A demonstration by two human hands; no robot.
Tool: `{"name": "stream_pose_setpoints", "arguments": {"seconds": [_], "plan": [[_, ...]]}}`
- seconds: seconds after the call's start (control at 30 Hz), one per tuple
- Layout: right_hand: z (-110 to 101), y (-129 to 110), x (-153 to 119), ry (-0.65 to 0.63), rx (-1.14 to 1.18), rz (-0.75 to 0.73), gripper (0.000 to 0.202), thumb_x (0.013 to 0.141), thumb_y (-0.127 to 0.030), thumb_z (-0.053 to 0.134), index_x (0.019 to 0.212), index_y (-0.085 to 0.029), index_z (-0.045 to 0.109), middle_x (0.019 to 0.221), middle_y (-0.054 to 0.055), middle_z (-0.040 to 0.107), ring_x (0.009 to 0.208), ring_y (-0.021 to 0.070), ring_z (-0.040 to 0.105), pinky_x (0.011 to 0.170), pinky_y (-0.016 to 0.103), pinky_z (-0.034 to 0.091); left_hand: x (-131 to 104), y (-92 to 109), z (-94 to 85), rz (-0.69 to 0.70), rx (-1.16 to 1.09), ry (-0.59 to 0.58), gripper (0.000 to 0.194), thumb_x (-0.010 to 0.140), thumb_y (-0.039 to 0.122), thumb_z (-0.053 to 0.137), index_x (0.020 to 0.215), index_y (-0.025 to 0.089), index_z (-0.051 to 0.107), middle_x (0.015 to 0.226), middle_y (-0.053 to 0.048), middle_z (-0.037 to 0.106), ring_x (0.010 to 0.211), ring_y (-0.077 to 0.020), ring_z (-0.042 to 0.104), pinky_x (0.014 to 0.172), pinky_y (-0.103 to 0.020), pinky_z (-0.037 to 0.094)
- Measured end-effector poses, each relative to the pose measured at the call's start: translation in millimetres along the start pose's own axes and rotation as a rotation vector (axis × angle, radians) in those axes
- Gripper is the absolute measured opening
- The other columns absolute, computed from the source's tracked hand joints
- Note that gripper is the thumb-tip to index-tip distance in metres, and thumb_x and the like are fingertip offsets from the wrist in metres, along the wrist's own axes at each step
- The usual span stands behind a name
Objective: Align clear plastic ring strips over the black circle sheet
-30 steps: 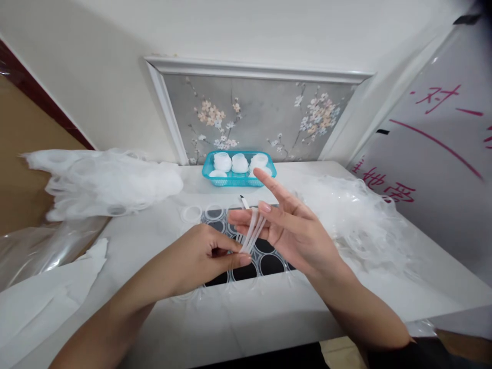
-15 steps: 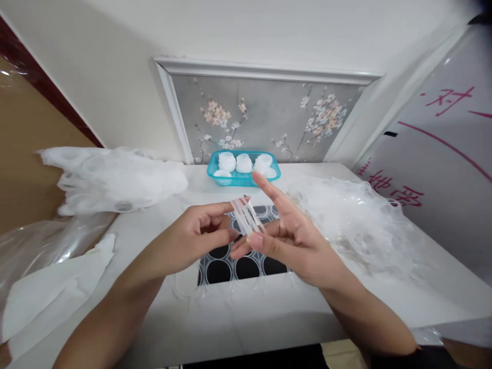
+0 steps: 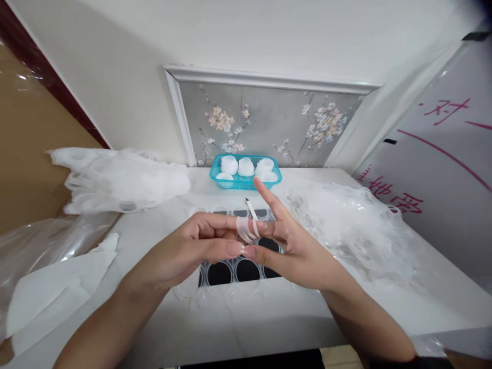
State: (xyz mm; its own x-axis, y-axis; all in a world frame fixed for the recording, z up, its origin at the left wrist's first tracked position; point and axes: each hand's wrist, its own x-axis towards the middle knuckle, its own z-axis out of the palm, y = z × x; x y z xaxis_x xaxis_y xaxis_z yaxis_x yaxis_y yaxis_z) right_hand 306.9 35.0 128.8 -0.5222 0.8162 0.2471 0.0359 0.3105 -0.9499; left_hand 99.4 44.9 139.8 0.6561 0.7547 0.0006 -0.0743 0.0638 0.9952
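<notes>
Pinching a small bundle of thin translucent bands (image 3: 246,229), the left hand (image 3: 192,251) and right hand (image 3: 292,246) meet above the counter (image 3: 269,312); both sets of fingers close on the bands, looped about a right finger. They look light, soft and stretchy, best gripped at the loop ends. At 12 o'clock sits a blue basket (image 3: 246,179).
</notes>
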Motion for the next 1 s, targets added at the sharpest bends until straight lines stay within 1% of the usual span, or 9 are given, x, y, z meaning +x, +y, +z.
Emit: {"name": "stream_pose_setpoints", "arguments": {"seconds": [0.1, 0.17, 0.37, 0.57, 0.7, 0.77, 0.87, 0.93, 1.0], "plan": [[-1, -2, 0, -0.037, 0.084, 0.001, 0.093, 0.084, -0.02, 0.06, 0.147, -0.036, -0.006, 0.119, 0.004, 0.064, 0.102, 0.0183, 0.063, 0.09, 0.04, 0.05, 0, 0, 0.4, -0.029, 0.064, -0.019, 0.026, 0.078, 0.034, 0.067, 0.102, 0.023, 0.072, 0.065, 0.002, 0.054, 0.059, -0.0075, 0.036, 0.055, -0.021, 0.03], [0, -2, 1, 0.001, 0.153, -0.006, 0.091, 0.085, -0.018, 0.057, 0.147, -0.037, -0.008, 0.12, 0.003, 0.064, 0.112, 0.0198, 0.06, 0.095, 0.044, 0.048, 0, 1, 1.6, -0.061, 0.142, -0.038, 0.025, 0.078, 0.035, 0.067, 0.099, 0.022, 0.073, 0.069, 0.0, 0.057, 0.063, -0.0091, 0.04, 0.056, -0.022, 0.031], [9, 0, 6, 0.26, 0.237, -0.08, 0.086, 0.087, -0.023, 0.058, 0.147, -0.039, 0.0, 0.112, 0.0, 0.069, 0.107, 0.0198, 0.064, 0.098, 0.045, 0.049, -1, 8, 8.1, -0.183, 0.371, -0.084, 0.032, 0.079, 0.044, 0.064, 0.1, 0.021, 0.073, 0.056, 0.003, 0.04, 0.054, -0.008, 0.028, 0.049, -0.023, 0.018], [17, 2, 7, 0.318, 0.231, -0.094, 0.094, 0.081, -0.019, 0.066, 0.147, -0.04, 0.002, 0.098, -0.001, 0.073, 0.109, 0.0206, 0.063, 0.093, 0.043, 0.054, 3, 1, 9.3, -0.161, 0.499, -0.135, 0.033, 0.083, 0.046, 0.058, 0.095, 0.018, 0.072, 0.058, 0.005, 0.032, 0.054, -0.0076, 0.024, 0.048, -0.024, 0.017], [19, 4, 7, 0.293, 0.137, -0.098, 0.101, 0.074, -0.022, 0.072, 0.148, -0.037, 0.005, 0.119, 0.005, 0.065, 0.108, 0.0249, 0.063, 0.094, 0.047, 0.053, 4, -8, 7.5, -0.137, 0.534, -0.124, 0.034, 0.083, 0.046, 0.058, 0.073, 0.014, 0.063, 0.057, 0.006, 0.028, 0.053, -0.0069, 0.023, 0.047, -0.022, 0.019], [19, 4, 6, 0.27, 0.046, -0.142, 0.103, 0.072, -0.022, 0.074, 0.148, -0.036, 0.005, 0.13, 0.007, 0.057, 0.113, 0.0259, 0.061, 0.101, 0.048, 0.048, 3, -6, 6.1, -0.132, 0.547, -0.114, 0.032, 0.082, 0.044, 0.06, 0.072, 0.014, 0.061, 0.058, 0.006, 0.028, 0.053, -0.0068, 0.025, 0.048, -0.021, 0.021], [18, 2, 4, 0.241, -0.071, -0.22, 0.106, 0.069, -0.021, 0.077, 0.148, -0.035, 0.007, 0.135, 0.006, 0.052, 0.122, 0.026, 0.053, 0.107, 0.046, 0.042, -1, 1, 1.9, -0.123, 0.584, -0.115, 0.026, 0.08, 0.041, 0.062, 0.09, 0.017, 0.064, 0.061, 0.006, 0.033, 0.055, -0.0075, 0.028, 0.049, -0.02, 0.024], [17, 0, 2, 0.245, -0.144, -0.255, 0.092, 0.069, -0.023, 0.078, 0.144, -0.036, 0.026, 0.141, 0.005, 0.044, 0.123, 0.0274, 0.052, 0.108, 0.046, 0.04, -6, 5, -2.2, -0.108, 0.592, -0.093, 0.033, 0.081, 0.039, 0.062, 0.108, 0.02, 0.061, 0.063, 0.006, 0.034, 0.057, -0.0081, 0.03, 0.05, -0.02, 0.025], [17, 0, 1, 0.255, -0.215, -0.285, 0.07, 0.069, -0.026, 0.078, 0.131, -0.036, 0.048, 0.147, 0.003, 0.034, 0.122, 0.0287, 0.052, 0.11, 0.048, 0.038, -16, 2, -6.8, -0.094, 0.573, -0.038, 0.049, 0.082, 0.036, 0.062, 0.128, 0.026, 0.049, 0.067, 0.006, 0.034, 0.06, -0.0085, 0.031, 0.052, -0.019, 0.028]]}}
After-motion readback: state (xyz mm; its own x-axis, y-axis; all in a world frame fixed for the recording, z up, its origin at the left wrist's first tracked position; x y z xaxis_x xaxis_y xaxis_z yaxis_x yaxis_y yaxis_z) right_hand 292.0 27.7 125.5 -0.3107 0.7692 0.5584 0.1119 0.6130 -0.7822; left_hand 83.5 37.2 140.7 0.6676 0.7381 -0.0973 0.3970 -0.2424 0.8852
